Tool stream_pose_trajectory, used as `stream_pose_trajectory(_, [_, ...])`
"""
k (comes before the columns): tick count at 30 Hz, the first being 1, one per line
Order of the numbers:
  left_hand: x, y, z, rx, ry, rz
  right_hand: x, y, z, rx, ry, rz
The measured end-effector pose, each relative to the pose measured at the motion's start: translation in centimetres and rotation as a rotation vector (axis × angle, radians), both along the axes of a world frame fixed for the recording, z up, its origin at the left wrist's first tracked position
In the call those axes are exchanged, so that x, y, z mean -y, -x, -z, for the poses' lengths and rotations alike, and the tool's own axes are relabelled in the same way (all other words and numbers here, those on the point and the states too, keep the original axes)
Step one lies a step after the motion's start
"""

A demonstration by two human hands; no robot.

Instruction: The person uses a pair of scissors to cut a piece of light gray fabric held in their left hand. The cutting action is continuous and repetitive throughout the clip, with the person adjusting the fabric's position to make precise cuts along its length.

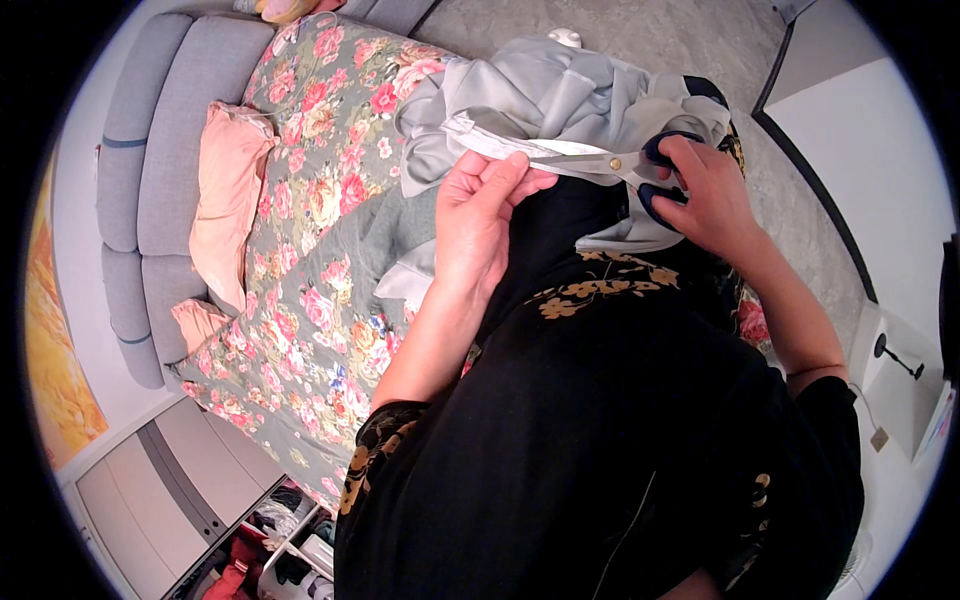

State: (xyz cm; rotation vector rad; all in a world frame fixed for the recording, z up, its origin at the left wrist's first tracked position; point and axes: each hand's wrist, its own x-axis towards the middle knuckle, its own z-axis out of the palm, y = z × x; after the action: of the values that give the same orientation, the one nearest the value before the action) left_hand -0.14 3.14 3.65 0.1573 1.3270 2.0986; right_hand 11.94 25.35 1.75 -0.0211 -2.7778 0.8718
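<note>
My left hand (484,217) pinches a strip of white fabric (495,144) between thumb and fingers. The strip lies along the edge of a rumpled light grey cloth (555,82) spread over my lap. In my right hand (701,187) is a pair of scissors (615,163) with dark blue handles, thumb and fingers through the loops. The scissor blades point towards my left hand, and their tips reach the strip near its fingertips. How far the blades are parted is hard to tell.
I sit on a bed with a floral bedspread (322,300). Pink pillows (229,202) lean at its grey padded headboard (195,135). A thin white cable (307,79) lies on the bedspread. Beyond the bed is grey floor (660,34); an open wardrobe compartment (281,559) holds clothes.
</note>
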Motion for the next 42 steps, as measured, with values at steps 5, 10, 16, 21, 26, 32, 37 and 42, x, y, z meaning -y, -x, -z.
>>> stream_pose_trajectory(5, [0.0, 0.1, 0.2, -0.004, -0.005, 0.009, -0.1, 0.1, -0.2, -0.002, -0.011, -0.011])
stream_pose_trajectory(10, [0.0, 0.1, 0.2, -0.003, -0.009, 0.015, 0.0, 0.1, -0.2, 0.022, 0.003, -0.026])
stream_pose_trajectory(16, [0.0, 0.2, 0.2, -0.005, 0.003, 0.015, 0.0, 0.2, -0.2, 0.044, 0.017, -0.042])
stream_pose_trajectory(21, [0.1, 0.2, 0.3, -0.006, 0.003, 0.016, 0.1, 0.1, -0.2, 0.085, 0.007, -0.034])
stream_pose_trajectory(26, [-0.2, 0.0, 0.1, 0.011, -0.007, -0.004, 0.3, 0.1, 0.0, 0.1, 0.029, -0.028])
stream_pose_trajectory(32, [-0.2, 0.1, 0.3, 0.024, -0.007, -0.01, 0.6, 0.0, 0.4, 0.09, 0.068, -0.015])
stream_pose_trajectory(37, [-0.3, 0.0, 0.4, 0.028, -0.01, -0.01, 0.9, 0.0, 0.0, 0.104, 0.086, -0.009])
stream_pose_trajectory(42, [-0.3, 0.0, 0.4, 0.028, 0.0, -0.019, 0.9, 0.0, 0.3, 0.111, 0.084, -0.008])
